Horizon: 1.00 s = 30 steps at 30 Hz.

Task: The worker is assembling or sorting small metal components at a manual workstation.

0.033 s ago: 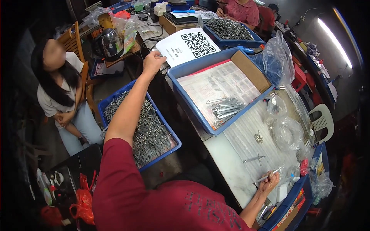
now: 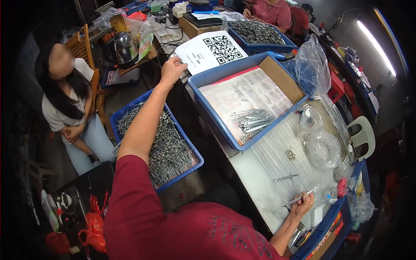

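Observation:
My left hand (image 2: 172, 70) reaches far forward, its thumb and fingers pinched on the near left corner of a white paper sheet (image 2: 197, 56) printed with a large black square code. At the lower right, my right hand (image 2: 302, 205) is closed around a slim silver metal part (image 2: 295, 201) just above the worktable (image 2: 255, 177). A similar thin metal piece with a crossbar (image 2: 286, 178) lies on the table beyond that hand. Between the hands stands a blue tray (image 2: 203, 104) lined with printed paper, holding a small pile of slim metal parts (image 2: 255, 123).
A blue crate (image 2: 197, 167) full of metal parts sits left, below my left arm. A seated person (image 2: 71, 104) is beyond it. Clear plastic bags (image 2: 323, 149) and a small heap of metal bits (image 2: 290, 154) lie on the table. Another blue bin (image 2: 323, 229) stands lower right.

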Each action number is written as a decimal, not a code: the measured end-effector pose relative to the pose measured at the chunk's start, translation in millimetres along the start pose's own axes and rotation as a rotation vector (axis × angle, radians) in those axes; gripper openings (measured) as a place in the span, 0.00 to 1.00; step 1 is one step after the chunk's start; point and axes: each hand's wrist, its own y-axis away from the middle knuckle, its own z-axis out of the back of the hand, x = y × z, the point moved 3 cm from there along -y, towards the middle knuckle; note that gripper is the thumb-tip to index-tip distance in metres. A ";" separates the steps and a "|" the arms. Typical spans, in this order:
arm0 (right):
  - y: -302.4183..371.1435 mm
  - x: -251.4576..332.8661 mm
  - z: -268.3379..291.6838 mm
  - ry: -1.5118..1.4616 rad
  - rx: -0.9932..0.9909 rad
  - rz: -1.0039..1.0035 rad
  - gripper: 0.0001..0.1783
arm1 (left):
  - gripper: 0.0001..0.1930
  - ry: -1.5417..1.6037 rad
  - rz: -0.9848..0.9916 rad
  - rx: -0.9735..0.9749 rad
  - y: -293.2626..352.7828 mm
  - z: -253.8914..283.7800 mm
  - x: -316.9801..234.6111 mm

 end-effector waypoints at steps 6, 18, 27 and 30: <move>-1.1 -2.3 1.6 -0.031 0.008 0.010 0.06 | 0.20 -0.010 -0.116 0.175 18.9 -11.6 -20.4; -0.6 -1.1 -2.0 -0.011 0.034 -0.009 0.08 | 0.17 -0.012 -0.511 0.315 119.9 -8.8 -100.3; -1.6 -2.7 -3.0 0.022 0.091 -0.035 0.07 | 0.11 0.179 -0.840 0.439 215.3 -10.6 -115.4; 0.4 -1.7 -2.9 0.040 0.089 -0.035 0.07 | 0.11 0.247 -0.783 0.528 241.6 -20.5 -107.4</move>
